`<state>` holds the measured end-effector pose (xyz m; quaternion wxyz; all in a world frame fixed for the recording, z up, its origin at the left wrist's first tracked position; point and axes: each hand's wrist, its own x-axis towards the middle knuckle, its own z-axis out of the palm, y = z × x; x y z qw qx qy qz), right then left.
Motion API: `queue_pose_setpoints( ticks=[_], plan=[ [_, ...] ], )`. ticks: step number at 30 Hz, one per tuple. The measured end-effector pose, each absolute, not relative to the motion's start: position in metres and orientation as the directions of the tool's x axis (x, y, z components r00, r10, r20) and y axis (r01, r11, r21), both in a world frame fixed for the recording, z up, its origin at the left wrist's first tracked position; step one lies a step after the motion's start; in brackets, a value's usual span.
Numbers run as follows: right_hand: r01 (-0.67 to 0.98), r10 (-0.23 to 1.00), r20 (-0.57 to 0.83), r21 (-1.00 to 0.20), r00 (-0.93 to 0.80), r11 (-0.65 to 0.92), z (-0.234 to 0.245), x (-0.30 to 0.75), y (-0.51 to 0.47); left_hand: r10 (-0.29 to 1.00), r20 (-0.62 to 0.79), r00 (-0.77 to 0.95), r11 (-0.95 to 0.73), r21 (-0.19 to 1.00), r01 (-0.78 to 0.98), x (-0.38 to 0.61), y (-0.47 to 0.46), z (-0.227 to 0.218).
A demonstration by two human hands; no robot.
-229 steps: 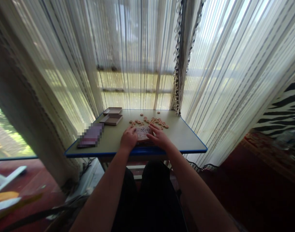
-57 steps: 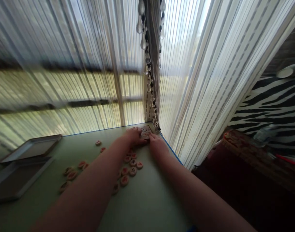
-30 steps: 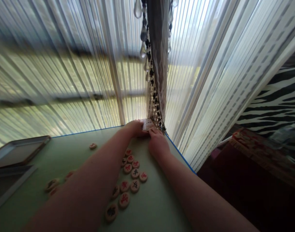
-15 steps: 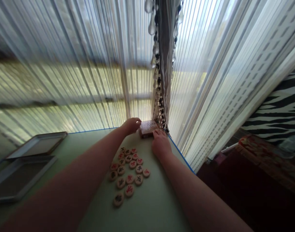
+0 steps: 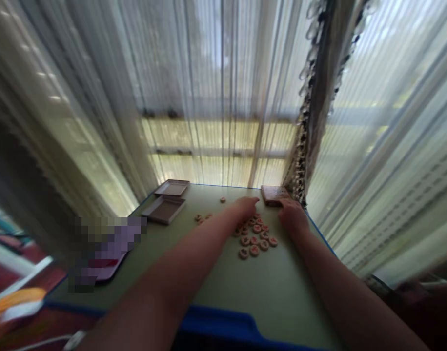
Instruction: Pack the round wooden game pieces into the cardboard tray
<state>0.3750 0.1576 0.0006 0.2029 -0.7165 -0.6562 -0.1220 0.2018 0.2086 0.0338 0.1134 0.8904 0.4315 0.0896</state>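
A flat wooden-looking box (image 5: 274, 195) lies at the far right corner of the table. My right hand (image 5: 294, 217) is at its front right edge, fingers curled against it. My left hand (image 5: 245, 206) reaches over the table to the left of the box, apart from it, fingers stretched to the right and nothing visible in them. Just below it lie several round xiangqi pieces (image 5: 254, 250) with red and black characters. My left forearm covers part of the group. More pieces (image 5: 198, 218) lie left of that arm, and a single piece (image 5: 222, 200) sits farther back.
Two shallow trays (image 5: 165, 209) stand at the table's far left. A purple item (image 5: 115, 253), partly pixelated, is on the left edge. The pale green table (image 5: 223, 278) has a blue rim. Sheer curtains (image 5: 216, 97) and a bead string (image 5: 301, 146) hang behind.
My left hand has come off the box and moved left, over the pieces. My right hand stays at the box. The view has swung left, showing more of the table.
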Motion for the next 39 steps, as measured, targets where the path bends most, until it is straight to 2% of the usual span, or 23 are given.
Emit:
queue_pose_setpoints(
  ticks=[4,7,11,14,16,20,25,30,35,39],
  plan=[
    [0.987,0.901,0.429,-0.106,-0.065,0.122,0.004,0.365,0.156,0.834,0.129,0.536,-0.544,0.354,0.761,0.176,0.186,0.035],
    [0.961,0.898,0.417,-0.163,-0.139,0.225,0.012,0.344,0.151,0.861,0.214,0.461,-0.508,0.394,0.766,0.147,0.172,0.040],
    [0.925,0.952,0.296,-0.332,-0.084,0.185,0.036,0.288,0.134,0.886,0.335,0.320,-0.448,0.449,0.773,0.098,0.154,0.049],
    [0.873,0.946,0.317,-0.438,-0.074,0.215,0.049,0.232,0.120,0.896,0.405,0.182,-0.379,0.485,0.788,0.059,0.140,0.052],
    [0.854,0.927,0.365,-0.451,-0.089,0.260,0.051,0.193,0.114,0.897,0.436,0.070,-0.311,0.512,0.800,0.033,0.132,0.051],
    [0.839,0.932,0.321,-0.451,-0.167,0.306,0.039,0.130,0.111,0.887,0.447,-0.111,-0.175,0.550,0.816,-0.014,0.120,0.043],
    [0.857,0.894,0.385,-0.357,-0.228,0.372,0.025,0.086,0.116,0.873,0.435,-0.220,-0.093,0.591,0.801,-0.045,0.117,0.034],
    [0.870,0.867,0.362,-0.227,-0.342,0.438,0.015,0.067,0.124,0.828,0.459,-0.323,-0.085,0.672,0.736,-0.045,0.122,0.023],
    [0.868,0.847,0.318,-0.118,-0.426,0.482,0.013,0.068,0.123,0.806,0.556,-0.203,-0.249,0.630,0.736,-0.033,0.126,0.003],
    [0.901,0.874,0.302,-0.093,-0.381,0.425,0.017,0.074,0.120,0.770,0.593,-0.233,-0.268,0.633,0.727,-0.031,0.131,-0.003]
  ],
)
